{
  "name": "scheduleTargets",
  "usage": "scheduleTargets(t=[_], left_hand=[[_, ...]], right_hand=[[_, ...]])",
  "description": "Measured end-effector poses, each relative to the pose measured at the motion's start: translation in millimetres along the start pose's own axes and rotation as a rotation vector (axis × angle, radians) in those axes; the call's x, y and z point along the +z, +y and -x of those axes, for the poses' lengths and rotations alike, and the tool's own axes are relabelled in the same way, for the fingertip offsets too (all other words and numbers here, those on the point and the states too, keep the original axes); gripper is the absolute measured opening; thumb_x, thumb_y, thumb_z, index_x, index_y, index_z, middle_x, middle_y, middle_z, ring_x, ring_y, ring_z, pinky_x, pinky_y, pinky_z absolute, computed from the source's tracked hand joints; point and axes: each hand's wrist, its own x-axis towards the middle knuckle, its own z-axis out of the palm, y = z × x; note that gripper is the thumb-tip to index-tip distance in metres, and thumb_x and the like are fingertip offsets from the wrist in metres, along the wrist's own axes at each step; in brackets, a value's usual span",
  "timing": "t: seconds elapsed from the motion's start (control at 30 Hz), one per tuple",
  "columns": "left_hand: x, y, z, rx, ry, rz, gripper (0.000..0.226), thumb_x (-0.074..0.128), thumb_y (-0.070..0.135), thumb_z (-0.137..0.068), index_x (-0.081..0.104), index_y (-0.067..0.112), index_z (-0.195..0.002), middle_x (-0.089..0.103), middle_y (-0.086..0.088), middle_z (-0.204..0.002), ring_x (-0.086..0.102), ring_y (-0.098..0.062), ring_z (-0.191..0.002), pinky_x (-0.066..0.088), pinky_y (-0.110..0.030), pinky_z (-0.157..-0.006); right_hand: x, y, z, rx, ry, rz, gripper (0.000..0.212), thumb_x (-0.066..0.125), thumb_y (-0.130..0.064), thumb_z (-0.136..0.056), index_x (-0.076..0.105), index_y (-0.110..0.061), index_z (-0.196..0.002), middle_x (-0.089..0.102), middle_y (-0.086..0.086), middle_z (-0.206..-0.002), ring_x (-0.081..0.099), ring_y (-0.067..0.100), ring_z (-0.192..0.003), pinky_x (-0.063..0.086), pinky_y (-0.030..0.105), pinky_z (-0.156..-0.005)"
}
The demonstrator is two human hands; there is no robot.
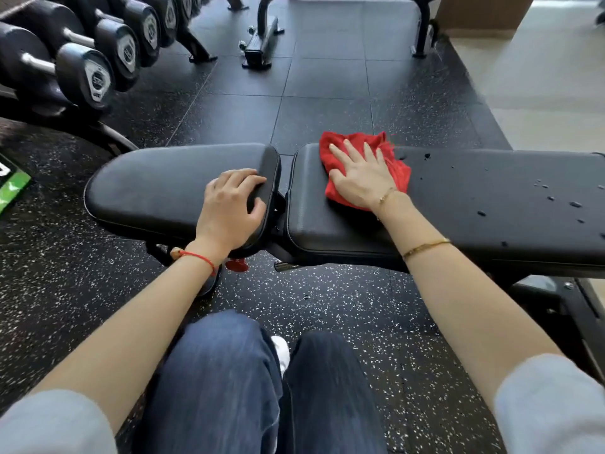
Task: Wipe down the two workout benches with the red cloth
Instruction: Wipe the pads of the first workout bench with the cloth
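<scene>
Wiping stage: judging from the droplets, the near bench is being worked through, with the wet stretch not yet done.
Near bench [491, 198]: lying crosswise in front of the person, its long axis running left to right; serving here as the worktop for the cloth.
Long pad: stretching from the middle gap out past the right edge of view; water droplets [556, 198] are sitting on its right part, well apart from the cloth.
Short pad [147, 188]: lying left of the gap, looking dry.
Far bench [357, 14]: standing at the top of view, across the floor mats, well apart from both hands; untouched as far as can be told.
Dumbbells [98, 70]: resting on a rack at upper left, away from the work.
Right hand [363, 178]: pressing flat on the cloth with fingers straight and spread, so this grip is wide open and pinching nothing.
Left hand [232, 204]: curling its fingers over the end edge of the short pad, bracing there.
Red cloth [401, 173]: lying bunched on the left end of the long pad, just right of the gap, under the right hand.
Deciding relation: the droplets are lying to the right of the cloth along the pad's long axis, and the right hand is the nearer one, so the coming sweep likely needs to be running rightward.
</scene>
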Motion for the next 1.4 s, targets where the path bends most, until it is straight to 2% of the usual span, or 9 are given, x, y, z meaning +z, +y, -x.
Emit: scheduleTargets(t=[0.13,0.23,0.4,0.53,0.7,0.83,1.0,1.13,1.4], left_hand=[[0.4,-0.9,0.0,0.012,-0.001,0.001,0.035,0.059,0.018,-0.088,0.064,0.018,-0.124,0.06,0.001,-0.133,0.048,-0.022,-0.129,0.032,-0.042,-0.11],[2.2,-3.0,-0.2,0.015,-0.001,-0.001,0.036,0.059,0.018,-0.089,0.064,0.018,-0.124,0.06,0.001,-0.134,0.048,-0.022,-0.129,0.033,-0.042,-0.111],[5.7,-6.8,0.1,0.026,0.013,-0.001,0.036,0.057,0.02,-0.089,0.063,0.018,-0.125,0.059,0.001,-0.135,0.047,-0.021,-0.129,0.032,-0.041,-0.112],[5.9,-7.4,0.4,0.022,0.013,0.006,0.037,0.058,0.02,-0.089,0.063,0.018,-0.125,0.059,0.001,-0.135,0.048,-0.021,-0.129,0.032,-0.04,-0.113],[4.8,-7.0,0.7,0.015,0.005,0.015,0.037,0.058,0.021,-0.09,0.064,0.019,-0.127,0.059,0.002,-0.136,0.048,-0.02,-0.13,0.031,-0.04,-0.114],[2.6,-6.9,0.9,0.023,-0.008,0.025,0.038,0.058,0.02,-0.091,0.063,0.017,-0.128,0.058,0.0,-0.137,0.048,-0.022,-0.131,0.032,-0.041,-0.115],[4.0,-6.8,2.4,0.011,0.014,0.015,0.035,0.058,0.017,-0.091,0.064,0.014,-0.125,0.06,-0.002,-0.135,0.05,-0.024,-0.131,0.036,-0.044,-0.112],[4.7,-4.7,5.1,-0.011,0.055,0.002,0.033,0.057,0.016,-0.09,0.065,0.014,-0.121,0.063,-0.003,-0.129,0.052,-0.024,-0.125,0.04,-0.042,-0.107],[5.0,-3.5,6.2,-0.011,0.061,-0.01,0.034,0.056,0.015,-0.089,0.066,0.015,-0.121,0.063,-0.002,-0.129,0.053,-0.024,-0.124,0.04,-0.042,-0.106]], right_hand=[[9.5,-29.8,24.0,-0.17,0.038,-0.026,0.057,0.031,-0.041,-0.1,0.016,-0.034,-0.154,0.008,-0.003,-0.164,0.002,0.029,-0.151,-0.004,0.044,-0.122],[15.9,-17.1,61.5,-0.251,0.104,-0.049,0.056,0.036,-0.041,-0.098,0.022,-0.037,-0.152,0.015,-0.007,-0.162,0.008,0.025,-0.151,-0.002,0.04,-0.122],[10.4,23.5,52.3,-0.089,0.115,-0.03,0.057,0.038,-0.04,-0.097,0.024,-0.037,-0.152,0.017,-0.006,-0.162,0.011,0.027,-0.15,0.001,0.041,-0.122],[1.3,9.2,3.9,0.018,0.074,-0.042,0.056,0.032,-0.042,-0.099,0.019,-0.036,-0.153,0.01,-0.004,-0.164,0.007,0.03,-0.15,-0.002,0.045,-0.122],[13.7,-42.4,17.0,-0.184,0.071,-0.046,0.054,0.034,-0.042,-0.098,0.024,-0.039,-0.151,0.014,-0.007,-0.163,0.008,0.028,-0.15,0.0,0.044,-0.122],[19.5,-33.9,59.7,-0.302,0.116,-0.055,0.054,0.039,-0.043,-0.096,0.029,-0.041,-0.149,0.021,-0.011,-0.161,0.012,0.024,-0.15,0.002,0.041,-0.122],[9.3,16.4,39.4,-0.113,0.126,-0.03,0.056,0.04,-0.041,-0.097,0.026,-0.038,-0.151,0.02,-0.008,-0.161,0.013,0.026,-0.149,0.001,0.043,-0.122],[-2.8,9.5,-10.1,0.041,0.069,-0.052,0.056,0.031,-0.041,-0.1,0.019,-0.034,-0.153,0.011,-0.004,-0.164,0.007,0.03,-0.15,-0.002,0.045,-0.122],[17.5,-38.3,57.3,-0.297,0.084,-0.053,0.054,0.038,-0.04,-0.096,0.029,-0.039,-0.149,0.018,-0.01,-0.162,0.008,0.024,-0.15,0.0,0.041,-0.122]])
